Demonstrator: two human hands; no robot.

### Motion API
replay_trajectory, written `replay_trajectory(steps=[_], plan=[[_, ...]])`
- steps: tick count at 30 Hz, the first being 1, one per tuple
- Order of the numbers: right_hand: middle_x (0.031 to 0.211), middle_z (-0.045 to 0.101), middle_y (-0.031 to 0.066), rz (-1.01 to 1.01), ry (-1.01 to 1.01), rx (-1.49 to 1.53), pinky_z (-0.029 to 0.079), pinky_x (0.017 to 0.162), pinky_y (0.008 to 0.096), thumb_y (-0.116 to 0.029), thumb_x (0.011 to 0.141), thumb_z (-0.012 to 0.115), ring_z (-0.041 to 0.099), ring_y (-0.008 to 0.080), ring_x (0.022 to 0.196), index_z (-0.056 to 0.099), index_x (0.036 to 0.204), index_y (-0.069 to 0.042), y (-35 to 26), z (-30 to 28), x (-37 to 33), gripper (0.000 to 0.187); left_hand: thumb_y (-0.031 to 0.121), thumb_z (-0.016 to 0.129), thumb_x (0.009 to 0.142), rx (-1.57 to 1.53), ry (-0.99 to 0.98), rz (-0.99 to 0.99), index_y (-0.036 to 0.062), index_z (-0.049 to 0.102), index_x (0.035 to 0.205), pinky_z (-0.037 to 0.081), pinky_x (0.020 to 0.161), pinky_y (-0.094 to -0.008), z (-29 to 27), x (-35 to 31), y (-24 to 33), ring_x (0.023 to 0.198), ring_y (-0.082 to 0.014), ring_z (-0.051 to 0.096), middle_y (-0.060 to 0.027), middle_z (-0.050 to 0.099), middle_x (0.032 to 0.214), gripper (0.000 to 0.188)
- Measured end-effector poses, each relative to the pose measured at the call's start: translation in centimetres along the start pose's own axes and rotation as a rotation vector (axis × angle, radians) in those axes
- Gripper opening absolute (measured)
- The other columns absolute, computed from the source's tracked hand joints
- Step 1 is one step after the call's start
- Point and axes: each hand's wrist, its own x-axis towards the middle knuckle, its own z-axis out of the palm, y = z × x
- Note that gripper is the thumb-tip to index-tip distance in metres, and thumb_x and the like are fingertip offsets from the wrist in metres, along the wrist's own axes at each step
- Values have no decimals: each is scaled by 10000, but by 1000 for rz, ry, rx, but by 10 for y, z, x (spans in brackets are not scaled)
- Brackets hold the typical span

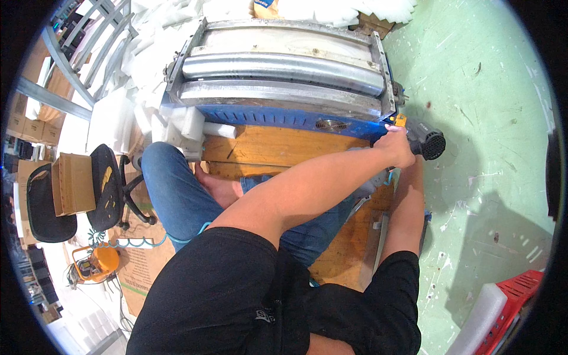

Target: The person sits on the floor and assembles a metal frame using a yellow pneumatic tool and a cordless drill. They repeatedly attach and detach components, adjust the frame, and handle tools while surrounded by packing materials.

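A black power tool [427, 141] with a round slotted end and a yellow part is held up beside the right end of a metal roller machine. My left hand [395, 147] reaches across to the right and is closed around the tool near its yellow part. My right hand [416, 165] comes up from below to the same spot. Most of it lies hidden behind the left hand and the tool, so its fingers do not show. The machine has a shiny roller [284, 71] in a steel frame above a blue slotted body [266, 119].
I sit with bent legs on a wooden board [248, 145]. White foam pieces [192, 124] surround the machine's left and back. Office chairs with a cardboard box [73, 183] stand at left, near an orange tool [97, 263]. A red crate [512, 307] sits lower right on the green floor [473, 89].
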Motion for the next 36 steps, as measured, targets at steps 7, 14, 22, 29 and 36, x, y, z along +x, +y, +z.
replay_trajectory(steps=[7, 14, 22, 29, 36], plan=[[907, 680, 27, 2, -12, 12, 515, 611, 302, -169, 944, 696, 613, 150, 691, 661, 1123, -67, 0, 9, -3, 209, 165, 680, 744, 12, -61, 23, -114, 549, 1209, 567, 891, -431, -5, -5, 9, 1053, -380, 702, -274, 706, 1068, 558], [902, 676, 30, 1, -21, 13, 513, 598, 307, -171, 944, 694, 608, 154, 675, 657, 1118, -70, -1, 13, -2, 205, 168, 709, 755, 5, -70, 49, -114, 402, 1355, 550, 939, -449, 0, 11, 5, 1152, -417, 653, -334, 611, 1241, 731], [898, 672, 34, 6, -16, 16, 510, 582, 314, -174, 945, 691, 603, 159, 656, 653, 1112, -72, 0, 12, -5, 199, 176, 707, 777, -21, -116, 29, -139, 379, 1372, 534, 980, -442, -4, 5, 13, 1189, -415, 637, -348, 597, 1266, 749], [893, 668, 37, 10, -13, 17, 508, 568, 319, -176, 945, 689, 599, 163, 639, 649, 1107, -74, 0, 13, -6, 195, 190, 709, 773, -48, -89, 48, -103, 436, 1361, 531, 990, -436, 1, 10, 9, 1196, -408, 635, -323, 603, 1282, 711], [889, 664, 41, 11, -11, 30, 506, 555, 325, -178, 945, 687, 595, 168, 623, 646, 1101, -77, 0, 17, -5, 190, 213, 705, 746, 0, 38, 46, -44, 572, 1301, 590, 855, -402, 10, 15, 0, 1059, -341, 704, -267, 678, 1162, 626]])
